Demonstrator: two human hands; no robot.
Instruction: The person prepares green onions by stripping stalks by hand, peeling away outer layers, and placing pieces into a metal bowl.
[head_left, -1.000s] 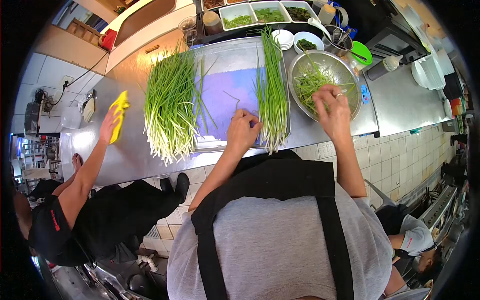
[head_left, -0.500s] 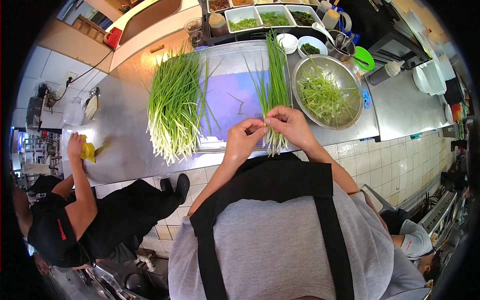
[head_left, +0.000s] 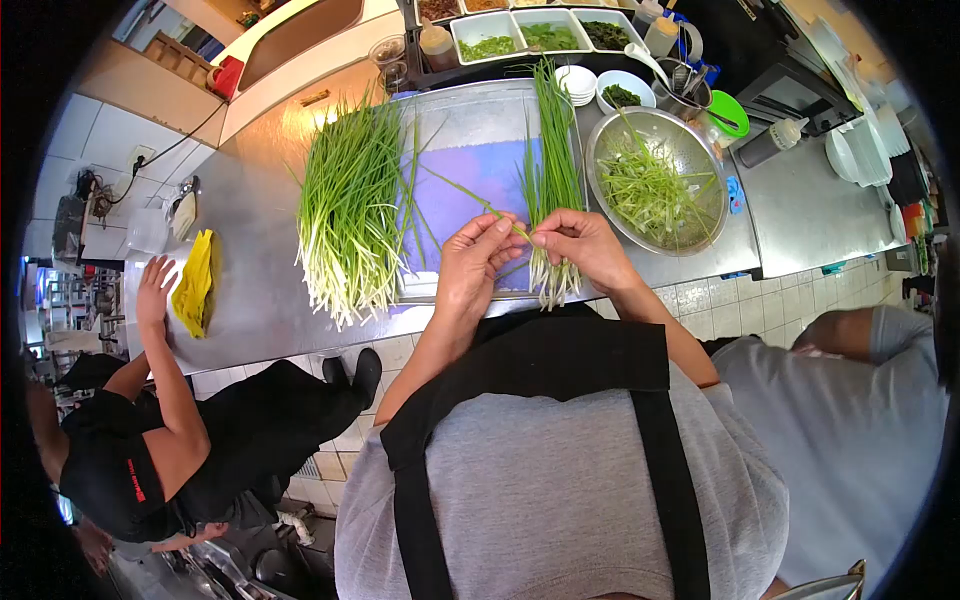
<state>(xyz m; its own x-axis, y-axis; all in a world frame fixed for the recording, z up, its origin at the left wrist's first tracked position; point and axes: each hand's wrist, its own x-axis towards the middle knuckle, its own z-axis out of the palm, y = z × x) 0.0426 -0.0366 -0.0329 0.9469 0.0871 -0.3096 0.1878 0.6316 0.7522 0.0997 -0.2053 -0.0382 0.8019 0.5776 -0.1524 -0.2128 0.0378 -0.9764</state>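
My left hand (head_left: 474, 260) pinches a thin green onion stalk (head_left: 455, 186), its green end slanting up and left over the purple cutting board (head_left: 465, 160). Close beside it, my right hand (head_left: 590, 250) pinches the stalk's other end with thumb and forefinger. Behind and between my hands lies a narrow bunch of green onions (head_left: 556, 165), white ends toward me. To the left spreads a larger pile of green onions (head_left: 352, 205). A metal colander (head_left: 708, 150) on the right holds loose green and pale trimmings (head_left: 648, 190).
Behind the board stand white tubs of chopped greens (head_left: 548, 38), stacked small bowls (head_left: 576, 82) and a squeeze bottle (head_left: 437, 46). At left, a co-worker's hand (head_left: 153, 290) rests on the steel counter near a yellow cloth (head_left: 196, 285). Another person in grey (head_left: 850, 420) is close on my right.
The stalk now slants left over the board, away from the narrow bunch. My left hand has turned upward. The co-worker's hand has left the yellow cloth. A person in grey has come closer at right.
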